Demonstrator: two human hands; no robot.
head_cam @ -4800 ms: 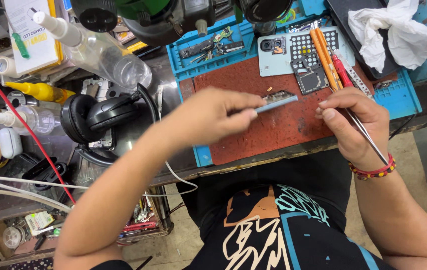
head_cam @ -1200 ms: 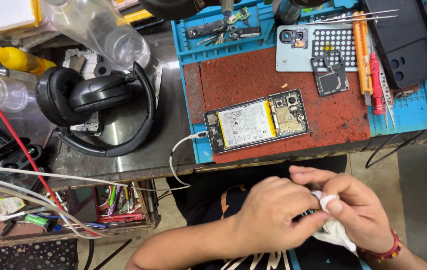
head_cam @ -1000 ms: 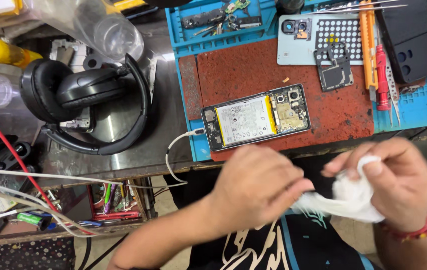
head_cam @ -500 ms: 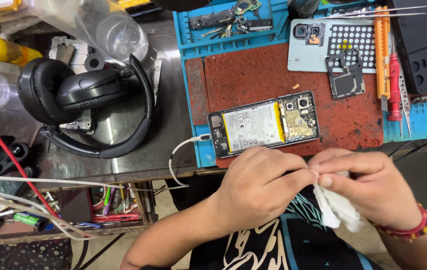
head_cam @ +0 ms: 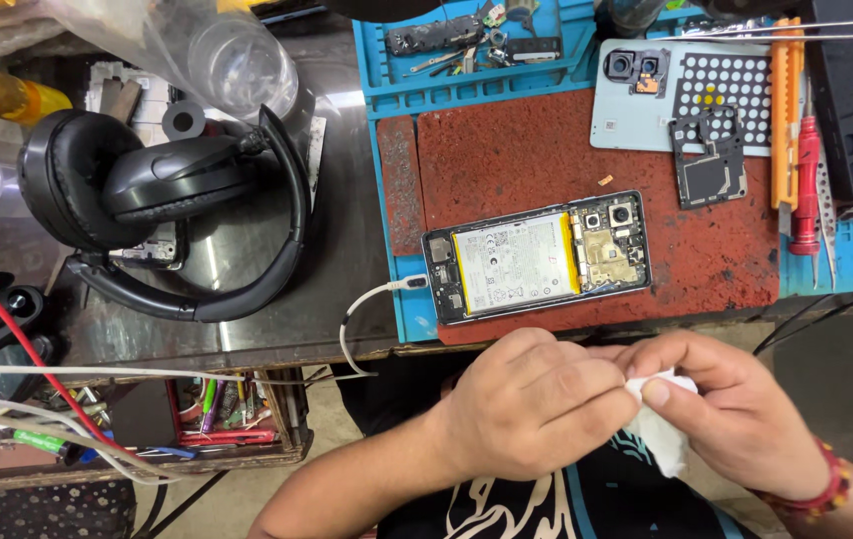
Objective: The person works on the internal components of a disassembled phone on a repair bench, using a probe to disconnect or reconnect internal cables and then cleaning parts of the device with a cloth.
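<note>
A steel workbench (head_cam: 346,289) carries black headphones (head_cam: 167,215) and a blue repair mat (head_cam: 846,260). On the mat's red pad (head_cam: 526,160) lies an opened phone (head_cam: 536,258), cable attached.

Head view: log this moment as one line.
left hand: pinching white cloth | right hand: gripping same cloth | opened phone: on red mat, cable plugged in, untouched | headphones: at left

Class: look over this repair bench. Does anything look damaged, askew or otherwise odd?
The phone lies slightly askew on the red mat, back cover off, battery and boards bare, a white cable plugged in. A small orange scrap lies loose above it. Nothing looks spilled.
</note>
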